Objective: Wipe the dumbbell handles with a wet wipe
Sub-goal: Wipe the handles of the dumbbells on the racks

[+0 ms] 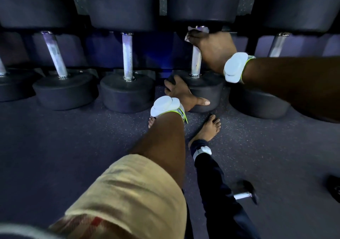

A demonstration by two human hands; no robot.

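Observation:
Several black dumbbells with silver knurled handles lie side by side on the floor. My right hand (209, 49) is wrapped round the top of one dumbbell's handle (196, 63), pressing a white wet wipe (197, 30) against it close to the far weight head. My left hand (181, 91) rests on the near weight head (206, 89) of the same dumbbell, fingers curved over its rim and thumb stretched along its side. Both wrists wear white bands.
Neighbouring dumbbell handles (127, 54) (55, 52) stand to the left, another (278, 44) to the right. A small dumbbell (243, 192) lies on the speckled floor at lower right. My bare feet (207, 128) are close to the weights.

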